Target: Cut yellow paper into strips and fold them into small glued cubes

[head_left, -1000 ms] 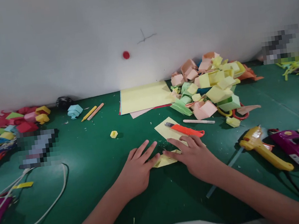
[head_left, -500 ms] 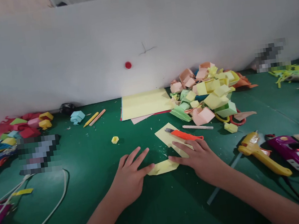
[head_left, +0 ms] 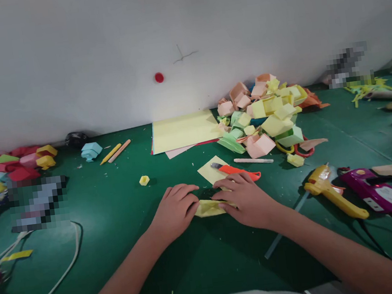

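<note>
Fingers (head_left: 193, 207) curled, both touching folded yellow paper (head_left: 208, 208)

dim, diffuse light is spread over wall (head_left: 99, 58) and table (head_left: 103, 239); soft shadows are cast; the upper right corner is darkened, two patches pixelated.

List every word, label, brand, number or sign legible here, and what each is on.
None readable.
Purple device: white labels, too blurred to read.
Yellow glue gun: no lettering discernible.
Wall: red round spot and thin dark lines, no lettering.
Pixelated areas: nothing can be read.
</note>
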`<state>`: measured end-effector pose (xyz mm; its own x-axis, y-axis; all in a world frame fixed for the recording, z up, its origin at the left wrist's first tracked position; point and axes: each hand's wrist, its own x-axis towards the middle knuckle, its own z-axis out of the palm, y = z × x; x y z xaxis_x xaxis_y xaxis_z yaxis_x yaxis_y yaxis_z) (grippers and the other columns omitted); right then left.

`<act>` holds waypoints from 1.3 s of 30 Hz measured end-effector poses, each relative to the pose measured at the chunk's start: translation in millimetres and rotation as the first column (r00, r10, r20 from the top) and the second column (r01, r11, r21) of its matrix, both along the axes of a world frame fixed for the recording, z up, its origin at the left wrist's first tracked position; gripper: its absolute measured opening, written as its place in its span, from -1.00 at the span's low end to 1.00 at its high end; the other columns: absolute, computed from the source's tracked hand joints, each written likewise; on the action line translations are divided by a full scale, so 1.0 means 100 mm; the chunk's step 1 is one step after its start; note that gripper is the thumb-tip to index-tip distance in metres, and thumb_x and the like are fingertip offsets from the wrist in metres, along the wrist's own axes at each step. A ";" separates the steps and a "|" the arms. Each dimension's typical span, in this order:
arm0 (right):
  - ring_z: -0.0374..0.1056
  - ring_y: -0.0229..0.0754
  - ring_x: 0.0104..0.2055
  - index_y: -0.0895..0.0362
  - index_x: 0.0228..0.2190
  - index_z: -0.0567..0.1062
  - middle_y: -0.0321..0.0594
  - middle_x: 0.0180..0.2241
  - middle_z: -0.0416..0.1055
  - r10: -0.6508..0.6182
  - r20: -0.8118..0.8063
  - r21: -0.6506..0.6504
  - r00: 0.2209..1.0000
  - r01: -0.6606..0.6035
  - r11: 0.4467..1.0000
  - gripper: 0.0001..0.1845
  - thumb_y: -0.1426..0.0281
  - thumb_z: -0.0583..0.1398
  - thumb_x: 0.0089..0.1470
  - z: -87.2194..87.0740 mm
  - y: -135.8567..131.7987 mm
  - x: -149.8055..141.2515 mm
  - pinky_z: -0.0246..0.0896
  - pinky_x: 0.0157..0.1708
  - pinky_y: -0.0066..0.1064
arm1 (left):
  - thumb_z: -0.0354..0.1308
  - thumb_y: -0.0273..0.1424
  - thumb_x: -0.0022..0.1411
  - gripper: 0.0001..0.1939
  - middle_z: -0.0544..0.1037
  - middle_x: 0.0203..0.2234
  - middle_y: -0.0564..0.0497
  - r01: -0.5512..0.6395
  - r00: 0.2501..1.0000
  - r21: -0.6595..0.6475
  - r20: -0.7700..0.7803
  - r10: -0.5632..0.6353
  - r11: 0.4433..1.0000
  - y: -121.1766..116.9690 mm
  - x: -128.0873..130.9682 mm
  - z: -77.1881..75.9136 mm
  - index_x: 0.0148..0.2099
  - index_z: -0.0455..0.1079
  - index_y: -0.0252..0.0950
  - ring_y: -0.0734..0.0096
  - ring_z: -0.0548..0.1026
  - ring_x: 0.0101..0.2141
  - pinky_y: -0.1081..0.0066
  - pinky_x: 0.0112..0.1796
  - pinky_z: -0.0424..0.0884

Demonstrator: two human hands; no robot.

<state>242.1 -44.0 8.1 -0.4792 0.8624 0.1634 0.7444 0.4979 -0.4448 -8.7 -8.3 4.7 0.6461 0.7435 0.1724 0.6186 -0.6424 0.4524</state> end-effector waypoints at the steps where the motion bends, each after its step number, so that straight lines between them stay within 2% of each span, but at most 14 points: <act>1: 0.34 0.12 0.00 0.01 -0.12 0.61 -0.14 -0.03 0.55 -0.013 -0.060 -0.037 0.998 0.011 0.999 -0.76 0.35 0.16 0.25 -0.01 0.04 -0.03 0.12 0.03 0.03 | 0.05 -0.43 0.39 -0.81 0.56 0.04 -0.06 -0.023 0.999 -0.033 0.037 0.024 0.999 0.03 0.03 0.01 -0.23 0.49 -0.23 0.12 0.45 0.08 0.08 0.07 0.28; 4: 0.40 0.01 -0.16 0.06 -0.19 0.61 -0.15 -0.24 0.60 -0.082 -0.178 -0.096 0.981 0.065 0.993 -0.78 0.35 0.14 0.26 -0.05 0.16 -0.10 0.21 -0.10 -0.11 | 0.04 -0.38 0.38 -0.83 0.60 -0.16 -0.04 -0.097 0.990 -0.112 0.088 0.107 0.989 0.13 0.12 0.07 -0.21 0.46 -0.24 0.24 0.53 -0.15 0.24 -0.13 0.40; 6: 0.43 -0.02 -0.18 0.07 -0.21 0.60 -0.15 -0.25 0.60 -0.137 -0.241 -0.120 0.961 0.110 0.987 -0.78 0.35 0.13 0.26 -0.09 0.20 -0.13 0.25 -0.17 -0.18 | 0.05 -0.36 0.37 -0.83 0.59 -0.33 0.02 -0.151 0.978 -0.176 0.119 0.173 0.973 0.18 0.17 0.11 -0.22 0.45 -0.24 0.34 0.51 -0.35 0.37 -0.33 0.38; 8: 0.45 -0.06 -0.23 0.07 -0.20 0.59 -0.16 -0.24 0.61 -0.197 -0.314 -0.163 0.929 0.151 0.975 -0.78 0.35 0.13 0.25 -0.12 0.22 -0.14 0.28 -0.25 -0.25 | 0.07 -0.35 0.34 -0.85 0.57 -0.40 0.07 -0.183 0.962 -0.239 0.156 0.223 0.954 0.22 0.23 0.16 -0.23 0.45 -0.23 0.41 0.47 -0.44 0.43 -0.43 0.33; 11: 0.46 -0.13 -0.35 0.07 -0.18 0.58 -0.19 -0.29 0.60 -0.259 -0.423 -0.243 0.868 0.167 0.956 -0.78 0.33 0.16 0.20 -0.18 0.22 -0.13 0.31 -0.37 -0.32 | 0.14 -0.35 0.28 -0.89 0.58 -0.39 0.09 -0.183 0.943 -0.310 0.214 0.256 0.933 0.28 0.30 0.20 -0.26 0.47 -0.23 0.44 0.47 -0.42 0.46 -0.40 0.33; 16: 0.47 -0.15 -0.38 0.08 -0.27 0.58 -0.22 -0.35 0.57 -0.307 -0.584 -0.321 0.751 0.134 0.938 -0.78 0.22 0.21 0.16 -0.23 0.26 -0.08 0.35 -0.41 -0.36 | 0.22 -0.30 0.19 -0.86 0.58 -0.38 0.08 -0.153 0.907 -0.419 0.301 0.296 0.895 0.35 0.42 0.24 -0.23 0.51 -0.23 0.45 0.43 -0.46 0.46 -0.44 0.31; 20: 0.45 -0.14 -0.39 0.10 -0.37 0.56 -0.20 -0.39 0.55 -0.357 -0.657 -0.316 0.665 0.186 0.930 -0.76 0.19 0.24 0.12 -0.23 0.30 -0.05 0.35 -0.39 -0.33 | 0.25 -0.30 0.13 -0.78 0.60 -0.29 0.02 -0.129 0.853 -0.503 0.383 0.354 0.855 0.35 0.53 0.23 -0.16 0.48 -0.24 0.39 0.53 -0.33 0.46 -0.34 0.43; 22: 0.46 -0.14 -0.36 0.10 -0.36 0.56 -0.20 -0.39 0.55 -0.374 -0.681 -0.304 0.630 0.222 0.926 -0.76 0.19 0.24 0.13 -0.22 0.30 -0.04 0.36 -0.36 -0.33 | 0.25 -0.30 0.12 -0.72 0.59 -0.23 -0.02 -0.129 0.820 -0.537 0.415 0.394 0.834 0.32 0.58 0.22 -0.11 0.45 -0.26 0.37 0.56 -0.26 0.45 -0.29 0.47; 25: 0.46 -0.15 -0.37 0.11 -0.31 0.57 -0.21 -0.39 0.56 -0.404 -0.696 -0.291 0.593 0.280 0.915 -0.76 0.20 0.24 0.14 -0.20 0.29 -0.02 0.36 -0.38 -0.34 | 0.19 -0.28 0.17 -0.71 0.60 -0.28 -0.04 -0.123 0.796 -0.595 0.419 0.438 0.794 0.26 0.64 0.20 -0.08 0.44 -0.29 0.41 0.56 -0.38 0.45 -0.38 0.47; 27: 0.45 -0.17 -0.40 0.11 -0.30 0.58 -0.22 -0.41 0.56 -0.412 -0.696 -0.281 0.588 0.306 0.910 -0.77 0.21 0.24 0.16 -0.19 0.28 -0.01 0.35 -0.41 -0.36 | 0.13 -0.26 0.22 -0.74 0.59 -0.40 -0.02 -0.108 0.804 -0.632 0.398 0.441 0.768 0.23 0.67 0.20 -0.14 0.47 -0.32 0.44 0.52 -0.51 0.46 -0.47 0.43; 30: 0.47 -0.17 -0.40 0.10 -0.32 0.58 -0.22 -0.41 0.57 -0.391 -0.688 -0.247 0.612 0.309 0.918 -0.80 0.23 0.24 0.16 -0.16 0.27 0.00 0.37 -0.42 -0.38 | 0.10 -0.24 0.24 -0.75 0.56 -0.48 0.02 -0.116 0.824 -0.642 0.364 0.434 0.758 0.22 0.68 0.19 -0.28 0.49 -0.31 0.46 0.48 -0.57 0.46 -0.50 0.39; 34: 0.50 -0.16 -0.36 0.07 -0.34 0.59 -0.20 -0.31 0.61 -0.315 -0.661 -0.175 0.682 0.268 0.947 -0.87 0.31 0.25 0.13 -0.14 0.25 0.00 0.42 -0.39 -0.38 | 0.10 -0.27 0.23 -0.79 0.46 -0.55 0.10 -0.199 0.844 -0.568 0.315 0.435 0.798 0.24 0.67 0.18 -0.35 0.45 -0.27 0.45 0.42 -0.55 0.46 -0.51 0.27; 39: 0.50 -0.13 -0.27 0.06 -0.35 0.58 -0.16 -0.27 0.58 -0.207 -0.637 -0.075 0.742 0.208 0.975 -0.89 0.33 0.23 0.14 -0.13 0.25 -0.01 0.44 -0.36 -0.36 | 0.07 -0.33 0.23 -0.78 0.26 -0.61 0.15 -0.273 0.868 -0.434 0.274 0.415 0.858 0.17 0.69 0.23 -0.46 0.26 -0.25 0.49 0.21 -0.56 0.45 -0.53 0.05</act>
<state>241.6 -18.7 -5.3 -0.0719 0.9277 0.3663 0.3727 0.3656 -0.8529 60.7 9.1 27.7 0.2858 0.9583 0.0019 0.5248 -0.1582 0.8364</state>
